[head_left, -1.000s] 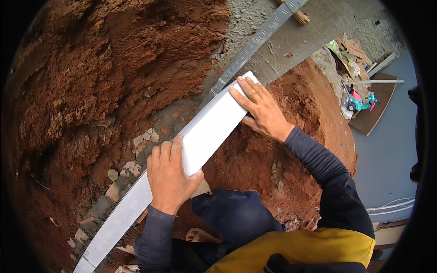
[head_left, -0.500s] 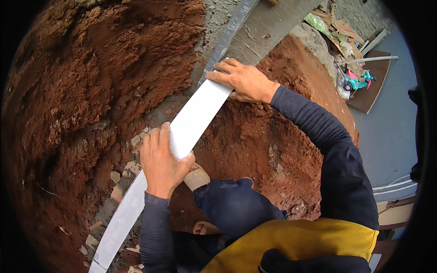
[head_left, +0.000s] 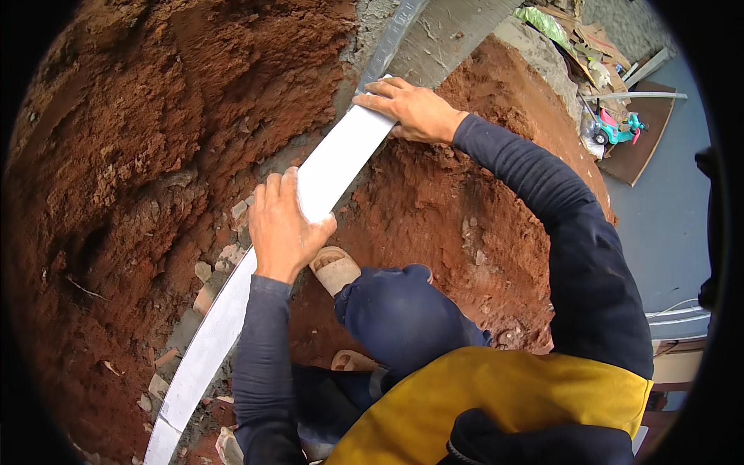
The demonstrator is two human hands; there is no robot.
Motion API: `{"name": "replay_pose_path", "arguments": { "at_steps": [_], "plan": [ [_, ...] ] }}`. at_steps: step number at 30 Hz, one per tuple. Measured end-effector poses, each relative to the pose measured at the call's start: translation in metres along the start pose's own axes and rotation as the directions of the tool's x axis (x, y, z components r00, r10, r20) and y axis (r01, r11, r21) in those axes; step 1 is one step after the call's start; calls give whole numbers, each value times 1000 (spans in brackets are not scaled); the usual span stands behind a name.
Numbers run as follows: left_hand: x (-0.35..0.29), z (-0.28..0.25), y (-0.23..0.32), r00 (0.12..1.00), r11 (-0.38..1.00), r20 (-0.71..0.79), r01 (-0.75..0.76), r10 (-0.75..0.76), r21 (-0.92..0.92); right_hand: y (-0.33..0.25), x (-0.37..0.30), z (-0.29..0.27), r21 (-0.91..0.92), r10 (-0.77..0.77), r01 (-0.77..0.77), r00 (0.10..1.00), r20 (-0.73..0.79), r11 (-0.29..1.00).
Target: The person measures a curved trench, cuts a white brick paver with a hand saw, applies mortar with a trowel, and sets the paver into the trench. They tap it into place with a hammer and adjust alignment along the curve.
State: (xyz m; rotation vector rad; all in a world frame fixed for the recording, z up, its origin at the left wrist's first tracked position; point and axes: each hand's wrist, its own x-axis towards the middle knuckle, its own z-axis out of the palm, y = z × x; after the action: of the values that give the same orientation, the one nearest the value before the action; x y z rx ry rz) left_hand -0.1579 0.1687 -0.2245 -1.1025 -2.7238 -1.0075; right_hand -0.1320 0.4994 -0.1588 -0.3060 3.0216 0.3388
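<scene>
A long white board runs diagonally from the lower left up to the top middle, its narrow length seeming to bend near the rim. My left hand is closed over it around the middle, thumb on the near side and fingers on the far side. At the upper end my right hand grips it, with fingers over the top and the thumb partly hidden. Just beyond that end lies a grey metal strip with marks along it, along the edge of a flat grey slab.
Rough red earth rises on the left, with more between slab and legs. Broken tile and stone pieces line the board. A sandalled foot stands close by. Right: a toy scooter, cardboard, grey floor.
The view has shifted a little, so the board, foot and slab sit higher. My left hand appears slightly farther up the board; both hands keep their hold.
</scene>
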Motion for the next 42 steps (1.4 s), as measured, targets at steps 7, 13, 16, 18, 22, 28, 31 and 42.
{"name": "replay_pose_path", "arguments": {
  "at_steps": [7, 13, 16, 18, 22, 28, 31, 42],
  "plan": [
    [4, -2, -1, 994, 998, 85, 70, -69, -1, 2, 4, 8, -4, 16, -16, 1000, 4, 1000],
    [6, -2, -1, 991, 996, 108, 83, -84, 10, 8, 3, 16, 3, -27, 27, 1000, 1, 1000],
    [5, 1, 1, 990, 995, 110, 92, -94, 24, 8, -2, 24, 7, -27, 27, 998, -51, 1000],
    [2, 5, 3, 990, 995, 102, 94, -97, 39, 7, -7, 30, 23, -5, 6, 1000, -29, 1000],
    [-1, 10, 2, 992, 996, 96, 72, -77, 60, 6, -14, 41, 48, -25, 33, 988, -150, 998],
    [-2, 18, -4, 992, 995, 93, 72, -79, 74, 6, -10, 48, 41, -24, 27, 997, -76, 999],
    [-3, 22, -8, 990, 996, 108, 83, -87, 34, 6, -6, 48, 56, -4, 4, 1000, -5, 998],
    [-5, 28, -14, 992, 996, 89, 91, -90, -6, -2, -8, 45, 73, -22, 23, 1000, -17, 997]
  ]
}}
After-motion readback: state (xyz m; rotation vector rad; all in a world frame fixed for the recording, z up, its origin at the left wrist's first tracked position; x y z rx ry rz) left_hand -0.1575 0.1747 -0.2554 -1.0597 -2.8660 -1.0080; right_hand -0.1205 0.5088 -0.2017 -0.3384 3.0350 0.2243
